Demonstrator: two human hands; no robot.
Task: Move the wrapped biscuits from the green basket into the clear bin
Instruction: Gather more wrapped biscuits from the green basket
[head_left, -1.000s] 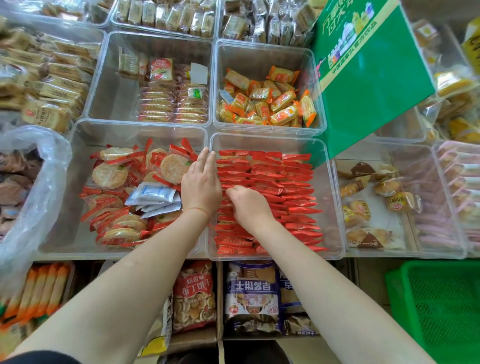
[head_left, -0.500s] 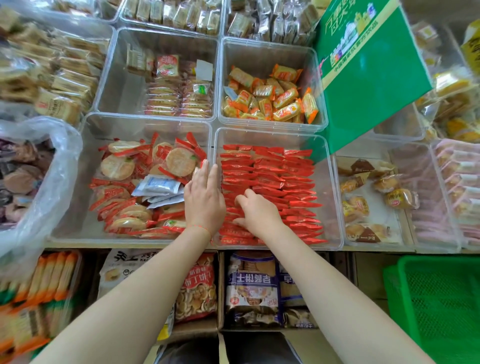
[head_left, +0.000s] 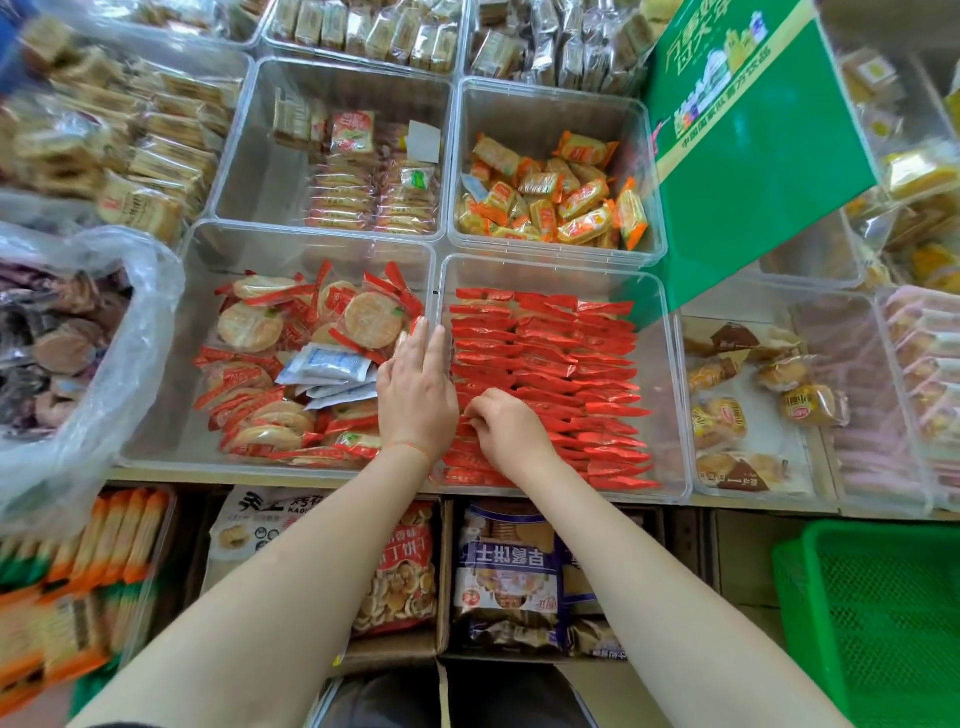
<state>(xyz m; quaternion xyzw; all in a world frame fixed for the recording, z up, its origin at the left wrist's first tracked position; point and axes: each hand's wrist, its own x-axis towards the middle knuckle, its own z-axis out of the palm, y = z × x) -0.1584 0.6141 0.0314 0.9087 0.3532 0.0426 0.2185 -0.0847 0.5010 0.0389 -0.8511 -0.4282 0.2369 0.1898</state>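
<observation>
The clear bin (head_left: 671, 374) in the front row holds neat rows of red-wrapped biscuits (head_left: 563, 364). My left hand (head_left: 415, 397) lies flat with straight fingers over the wall between this bin and the one to its left. My right hand (head_left: 511, 434) is inside the bin at its near left, fingers curled down and pinching the red packets there. The green basket (head_left: 878, 623) stands low at the right, away from both hands; the mesh floor that shows has no packets on it.
The left neighbour bin (head_left: 171, 410) holds round rice crackers in red wrappers and white sachets. Bins of orange packets (head_left: 649, 171) and buns (head_left: 748, 415) adjoin. A green carton (head_left: 753, 171) leans at the back right. Bagged snacks sit on the shelf below.
Both hands have slid a little toward the near edge of the bin. The left hand stays flat and the right hand's fingers stay curled on the packets.
</observation>
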